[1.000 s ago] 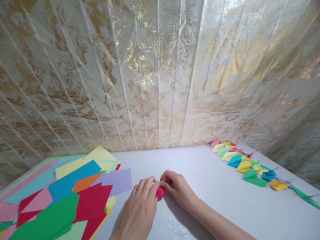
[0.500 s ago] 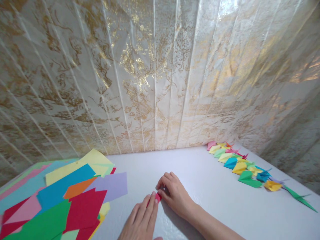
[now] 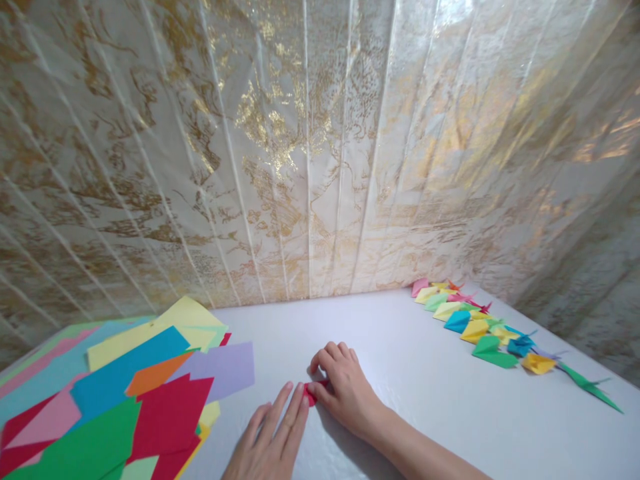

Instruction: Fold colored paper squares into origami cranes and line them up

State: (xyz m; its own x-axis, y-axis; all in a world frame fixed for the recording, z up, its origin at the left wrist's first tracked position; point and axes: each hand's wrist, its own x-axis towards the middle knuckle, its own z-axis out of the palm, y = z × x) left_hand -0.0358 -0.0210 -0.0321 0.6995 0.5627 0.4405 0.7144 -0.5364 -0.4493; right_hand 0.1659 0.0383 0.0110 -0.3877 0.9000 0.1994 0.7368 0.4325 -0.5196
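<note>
A small folded red paper lies on the white table, mostly covered by fingers. My right hand is curled over its right end, thumb and fingers closed on it. Stretched out flat, my left hand has its fingertips against the paper's left side, fingers slightly apart. How the paper is folded underneath cannot be made out.
At left lies a spread of coloured paper sheets, among them a red sheet, a blue sheet and a purple sheet. Rows of folded paper figures, including a green one, line the right side. A gold-patterned curtain hangs behind the table.
My left hand has shifted a little left and down, its fingers spreading. My right thumb has come down onto the red paper, now covering more of its right end.
</note>
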